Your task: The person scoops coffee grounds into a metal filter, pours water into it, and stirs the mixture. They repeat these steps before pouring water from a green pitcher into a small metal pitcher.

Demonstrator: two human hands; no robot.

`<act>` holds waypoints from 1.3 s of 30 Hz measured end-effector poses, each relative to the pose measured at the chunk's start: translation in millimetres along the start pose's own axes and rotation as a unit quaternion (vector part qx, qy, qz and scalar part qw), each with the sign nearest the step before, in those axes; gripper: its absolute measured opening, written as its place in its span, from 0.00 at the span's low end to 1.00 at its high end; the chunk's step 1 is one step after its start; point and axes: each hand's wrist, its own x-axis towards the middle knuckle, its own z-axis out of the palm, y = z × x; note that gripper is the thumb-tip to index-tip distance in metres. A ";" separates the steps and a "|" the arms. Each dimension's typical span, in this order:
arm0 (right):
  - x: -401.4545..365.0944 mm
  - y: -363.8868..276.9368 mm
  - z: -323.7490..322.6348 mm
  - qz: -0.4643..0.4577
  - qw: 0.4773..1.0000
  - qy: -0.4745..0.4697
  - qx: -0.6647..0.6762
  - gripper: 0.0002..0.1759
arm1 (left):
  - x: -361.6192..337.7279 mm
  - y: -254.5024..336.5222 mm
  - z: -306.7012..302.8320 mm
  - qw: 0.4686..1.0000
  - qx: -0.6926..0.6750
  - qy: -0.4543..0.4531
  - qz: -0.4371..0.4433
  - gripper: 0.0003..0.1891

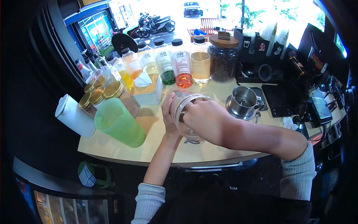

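Note:
A clear glass jar (183,96) is tilted over the front of the counter with its mouth toward me. My left hand (169,112) grips it from the left side, fingers wrapped along the glass. Into the mouth reaches my right hand (203,116), its fingers curled; whatever they hold inside is hidden by the hand and the rim. Something dark shows within the jar near my knuckles. To the right of the jar, a shiny metal cup (243,103) with a handle stands on a round metal saucer. Part of a small metal piece peeks out below the jar.
A green plastic pitcher (120,125) and a white lidded container (74,115) stand left, near gold-lidded jars (113,89). Behind are a tissue box (147,93), several syrup bottles (182,65) and a wooden-lidded bean jar (223,61). A black scale (278,100) and coffee equipment sit right.

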 end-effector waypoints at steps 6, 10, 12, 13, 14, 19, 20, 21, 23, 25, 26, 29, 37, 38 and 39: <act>-0.4 2.2 2.4 0.000 0.999 -0.004 0.036 0.05 | 13.3 17.3 -10.1 0.980 0.131 -0.024 0.151 0.36; -7.0 7.2 -5.4 -0.011 0.996 -0.005 0.090 0.05 | 16.0 22.0 -8.5 0.972 0.145 -0.024 0.185 0.41; -10.5 8.9 -12.0 0.000 0.994 -0.008 0.106 0.05 | 11.5 16.4 -7.4 0.985 0.107 -0.027 0.132 0.44; -11.8 10.2 -13.8 0.010 0.992 -0.011 0.123 0.05 | 11.7 15.9 -7.8 0.985 0.106 -0.027 0.132 0.44; -13.0 12.1 -14.0 0.010 0.992 -0.011 0.123 0.05 | 12.4 15.9 -8.8 0.980 0.135 -0.037 0.142 0.50; -22.1 25.4 -12.8 0.064 0.981 0.036 0.178 0.06 | 8.4 1.8 -7.3 0.992 0.048 -0.066 0.100 0.56; -24.2 32.2 -4.5 0.054 0.975 0.083 0.199 0.06 | 7.7 1.3 -6.7 0.992 0.047 -0.067 0.093 0.55; -27.6 35.8 -7.3 0.055 0.975 0.084 0.198 0.06 | 8.3 2.1 -5.6 0.993 0.046 -0.069 0.085 0.54; -35.0 41.5 -16.6 0.063 0.945 0.108 0.302 0.05 | 10.4 1.1 -6.6 0.991 0.071 -0.067 0.092 0.54; -41.3 46.8 -22.4 0.086 0.932 0.092 0.339 0.06 | 13.1 4.4 -6.1 0.988 0.096 -0.066 0.098 0.54; -45.0 51.0 -20.0 0.076 0.926 0.108 0.353 0.06 | 13.7 7.1 -5.7 0.989 0.091 -0.061 0.098 0.53; -54.0 59.6 -18.6 0.090 0.910 0.107 0.390 0.07 | 11.7 4.4 -5.5 0.989 0.105 -0.056 0.087 0.54; -65.8 68.3 -16.4 0.139 0.880 0.089 0.445 0.07 | 6.1 3.1 -1.4 0.997 0.054 -0.046 0.038 0.56; -66.7 67.3 -16.1 0.125 0.891 0.090 0.427 0.07 | 6.0 4.4 -1.7 0.996 0.060 -0.051 0.048 0.56; -67.4 66.5 -15.7 0.111 0.901 0.092 0.409 0.08 | 6.3 5.3 -1.8 0.995 0.066 -0.057 0.058 0.56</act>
